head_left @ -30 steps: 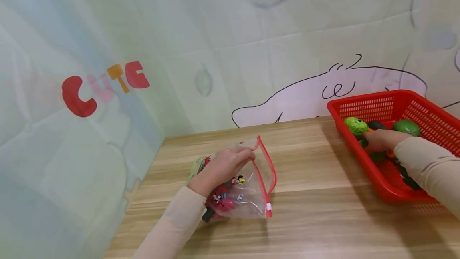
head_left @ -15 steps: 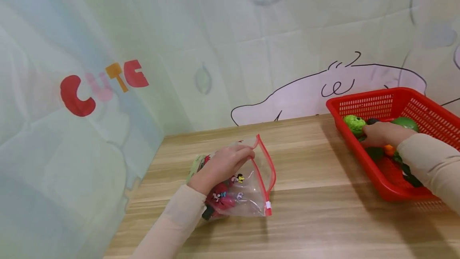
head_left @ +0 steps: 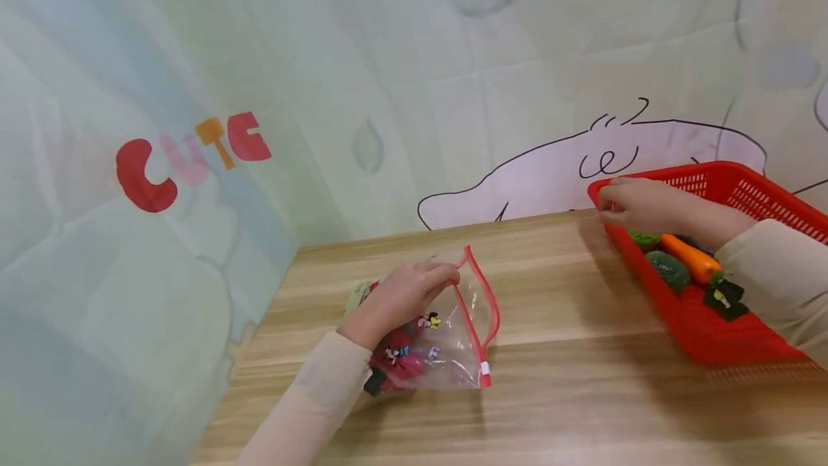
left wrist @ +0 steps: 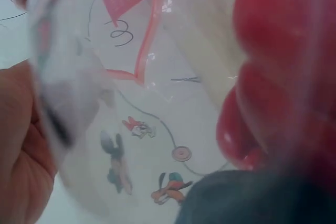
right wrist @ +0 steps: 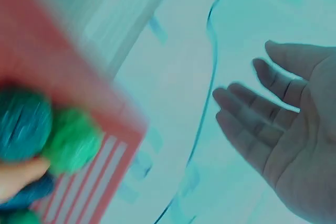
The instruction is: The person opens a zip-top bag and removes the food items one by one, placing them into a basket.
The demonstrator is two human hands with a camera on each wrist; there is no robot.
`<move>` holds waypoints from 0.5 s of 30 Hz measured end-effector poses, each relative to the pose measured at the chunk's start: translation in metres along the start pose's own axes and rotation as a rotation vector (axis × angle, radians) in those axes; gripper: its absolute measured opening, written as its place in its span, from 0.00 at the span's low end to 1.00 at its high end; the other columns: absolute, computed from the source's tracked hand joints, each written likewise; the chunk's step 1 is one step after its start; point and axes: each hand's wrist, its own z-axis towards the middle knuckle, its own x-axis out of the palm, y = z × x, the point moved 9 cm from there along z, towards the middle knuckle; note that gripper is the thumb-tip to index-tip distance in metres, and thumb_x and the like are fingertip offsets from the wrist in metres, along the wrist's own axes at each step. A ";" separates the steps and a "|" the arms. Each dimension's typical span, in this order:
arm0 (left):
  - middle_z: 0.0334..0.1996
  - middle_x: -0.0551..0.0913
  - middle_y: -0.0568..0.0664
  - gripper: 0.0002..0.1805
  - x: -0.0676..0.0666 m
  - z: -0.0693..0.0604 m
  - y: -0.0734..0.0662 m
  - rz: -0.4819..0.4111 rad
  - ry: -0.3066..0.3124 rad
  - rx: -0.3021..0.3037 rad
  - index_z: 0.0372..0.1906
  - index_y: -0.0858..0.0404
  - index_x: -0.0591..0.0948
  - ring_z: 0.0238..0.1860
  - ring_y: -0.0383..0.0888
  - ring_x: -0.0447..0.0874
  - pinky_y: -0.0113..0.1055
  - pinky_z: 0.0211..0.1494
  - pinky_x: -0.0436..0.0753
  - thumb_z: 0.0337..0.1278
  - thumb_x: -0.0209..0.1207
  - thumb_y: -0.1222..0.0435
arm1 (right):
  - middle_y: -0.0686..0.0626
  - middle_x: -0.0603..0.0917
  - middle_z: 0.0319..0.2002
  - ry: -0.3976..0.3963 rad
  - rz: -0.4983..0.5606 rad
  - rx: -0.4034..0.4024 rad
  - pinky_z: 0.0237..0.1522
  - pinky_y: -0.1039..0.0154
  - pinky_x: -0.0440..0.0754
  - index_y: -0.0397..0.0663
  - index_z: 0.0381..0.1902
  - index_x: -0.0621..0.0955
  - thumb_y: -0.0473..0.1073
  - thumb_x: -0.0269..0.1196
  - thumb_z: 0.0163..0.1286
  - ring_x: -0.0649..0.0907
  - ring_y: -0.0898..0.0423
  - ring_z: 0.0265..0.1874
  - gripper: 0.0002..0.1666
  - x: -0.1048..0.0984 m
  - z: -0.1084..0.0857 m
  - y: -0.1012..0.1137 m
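Observation:
My left hand (head_left: 404,300) pinches the upper edge of a clear zip bag (head_left: 453,362) with red trim, its mouth facing right. Red items (left wrist: 273,98) and a dark item (left wrist: 241,200) show through the plastic in the left wrist view. My right hand (head_left: 660,207) is above the back left corner of the red basket (head_left: 653,308). In the right wrist view that hand (right wrist: 294,135) has spread fingers and an empty palm. Below it in the basket lie an orange carrot (head_left: 692,259), a dark green round vegetable (head_left: 669,270) and a light green one (right wrist: 73,140).
The wooden table (head_left: 556,394) stretches between bag and basket. A printed cloth (head_left: 362,56) with cartoon drawings and red, pink and orange letters hangs behind and at the left. Another dark green item (head_left: 724,299) lies in the basket near my right sleeve.
My right hand has risen out of the basket and shifted left and back towards its corner, uncovering the carrot. My left hand and the bag have stayed almost still.

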 end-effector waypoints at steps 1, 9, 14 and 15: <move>0.41 0.84 0.42 0.08 0.000 0.000 0.001 -0.004 0.010 -0.007 0.45 0.54 0.78 0.42 0.36 0.82 0.29 0.48 0.81 0.61 0.55 0.65 | 0.50 0.77 0.32 -0.005 0.006 -0.056 0.35 0.59 0.80 0.45 0.35 0.79 0.43 0.61 0.62 0.75 0.56 0.31 0.08 0.003 0.001 0.018; 0.43 0.84 0.41 0.11 -0.002 -0.003 0.004 -0.013 0.035 -0.042 0.48 0.53 0.78 0.45 0.36 0.82 0.29 0.51 0.80 0.61 0.55 0.64 | 0.53 0.80 0.35 0.115 -0.022 -0.453 0.41 0.60 0.81 0.49 0.39 0.79 0.39 0.60 0.63 0.79 0.57 0.35 0.06 0.070 0.003 0.147; 0.42 0.84 0.42 0.11 -0.006 -0.002 -0.001 -0.034 -0.003 -0.011 0.47 0.53 0.78 0.43 0.36 0.82 0.30 0.50 0.81 0.60 0.56 0.66 | 0.49 0.78 0.50 0.151 -0.145 -0.479 0.52 0.57 0.79 0.47 0.53 0.74 0.44 0.60 0.64 0.79 0.52 0.48 0.20 0.114 0.022 0.176; 0.42 0.84 0.42 0.11 -0.007 -0.002 -0.002 -0.041 -0.010 -0.004 0.46 0.54 0.78 0.42 0.36 0.82 0.29 0.49 0.81 0.60 0.55 0.66 | 0.48 0.77 0.52 0.140 -0.164 -0.480 0.53 0.58 0.78 0.47 0.55 0.74 0.44 0.60 0.64 0.78 0.52 0.49 0.21 0.120 0.027 0.179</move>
